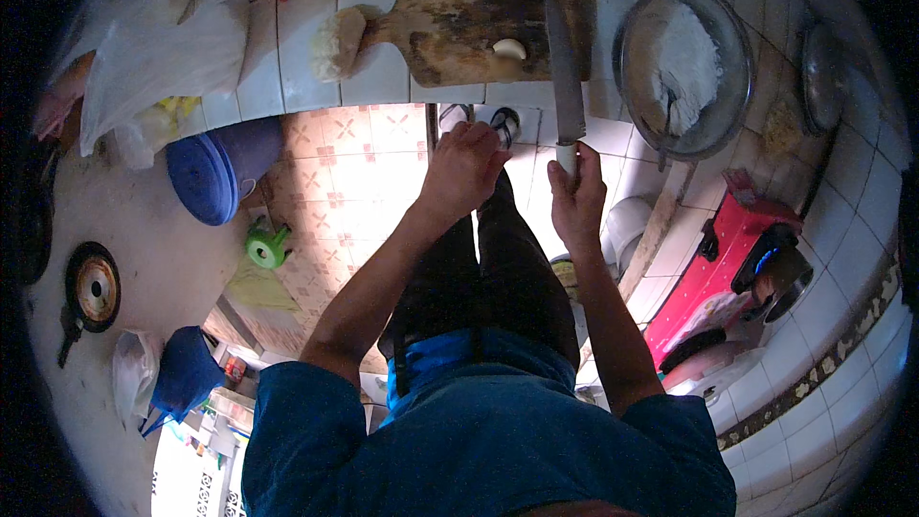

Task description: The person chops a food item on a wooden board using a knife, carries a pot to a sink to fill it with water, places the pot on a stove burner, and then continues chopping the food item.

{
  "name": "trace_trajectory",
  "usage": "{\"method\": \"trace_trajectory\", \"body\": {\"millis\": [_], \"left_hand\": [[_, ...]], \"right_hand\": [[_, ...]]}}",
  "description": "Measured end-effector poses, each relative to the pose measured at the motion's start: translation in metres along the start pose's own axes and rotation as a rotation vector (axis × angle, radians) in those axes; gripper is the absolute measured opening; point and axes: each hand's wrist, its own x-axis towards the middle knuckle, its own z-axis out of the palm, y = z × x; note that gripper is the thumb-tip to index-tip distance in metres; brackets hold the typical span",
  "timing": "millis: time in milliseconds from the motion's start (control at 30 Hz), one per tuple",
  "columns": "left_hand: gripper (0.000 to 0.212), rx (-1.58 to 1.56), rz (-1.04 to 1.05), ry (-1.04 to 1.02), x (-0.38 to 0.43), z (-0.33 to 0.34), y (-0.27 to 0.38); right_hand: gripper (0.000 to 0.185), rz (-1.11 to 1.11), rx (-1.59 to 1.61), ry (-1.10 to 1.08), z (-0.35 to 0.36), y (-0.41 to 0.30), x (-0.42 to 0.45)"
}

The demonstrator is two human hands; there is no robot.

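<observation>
My right hand (pixel 580 201) grips the pale handle of a long kitchen knife (pixel 567 79). The blade points away from me and its far part lies over the right side of a worn wooden cutting board (pixel 459 7). On that board, left of the blade, rests a small cream-coloured piece (pixel 509 49), possibly a garlic clove. In front of the counter edge, my left hand (pixel 465 169) is held with curled fingers; whether anything is inside them is hidden. A small clear plastic bag with pale contents (pixel 337 43) sits by the board's handle.
To the right stand a metal bowl (pixel 624 79) holding white powder (pixel 689 72) and a spoon (pixel 670 108). Farther right, a pot (pixel 790 287) sits at a lit burner of a red gas stove (pixel 707 258). Plastic bags (pixel 172 50) and a blue lidded bucket (pixel 204 179) are leftward.
</observation>
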Motion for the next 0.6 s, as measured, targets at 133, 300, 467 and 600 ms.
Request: {"method": "trace_trajectory", "body": {"millis": [133,300,467,600], "left_hand": [[0.015,0.032,0.129,0.2,-0.001,-0.004,0.004],[0.014,0.209,0.073,0.342,0.033,-0.032,0.01],[0.014,0.167,0.126,0.365,0.05,-0.049,0.012],[0.015,0.146,-0.009,0.056,0.028,-0.047,0.011]], "right_hand": [[0.043,-0.025,0.022,-0.006,-0.001,-0.001,0.006],[0.039,-0.187,0.049,0.058,0.008,0.009,0.018],[0.041,-0.114,0.096,0.026,0.003,-0.007,0.031],[0.042,-0.066,0.06,0.029,0.001,-0.008,0.03]]}}
